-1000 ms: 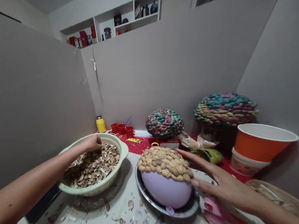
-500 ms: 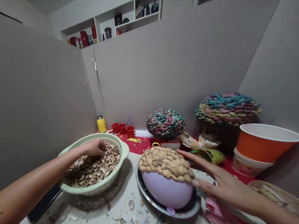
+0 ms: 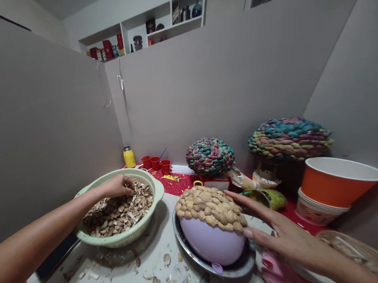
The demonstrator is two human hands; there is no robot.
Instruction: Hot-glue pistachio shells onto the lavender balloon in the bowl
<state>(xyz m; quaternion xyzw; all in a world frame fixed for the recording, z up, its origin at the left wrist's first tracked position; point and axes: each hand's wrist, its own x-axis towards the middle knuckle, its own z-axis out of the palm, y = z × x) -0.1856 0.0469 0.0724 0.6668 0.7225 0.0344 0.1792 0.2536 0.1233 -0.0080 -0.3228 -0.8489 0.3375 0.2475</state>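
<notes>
My left hand [image 3: 118, 186] reaches into a pale green colander [image 3: 156, 196] full of broken nut shells [image 3: 121, 213], its fingers pinched together among the shells; what they hold is too small to see. My right hand [image 3: 274, 231] is flat with its fingers stretched out, resting against the right side of a lilac balloon [image 3: 210, 245]. The top of the balloon is covered with glued shells [image 3: 207, 208]. The balloon sits in a round metal tray [image 3: 236, 266].
Loose shell bits [image 3: 165, 259] litter the white tabletop. Two painted shell domes [image 3: 210, 155] [image 3: 289, 138], an orange paper bucket [image 3: 336, 181], small red cups [image 3: 155, 162], a yellow bottle [image 3: 129, 156] and a wicker basket [image 3: 353, 247] stand around. Grey partition walls close in.
My left hand has shifted slightly to the right inside the colander, with its fingers closing into a pinch. My right hand stays against the balloon.
</notes>
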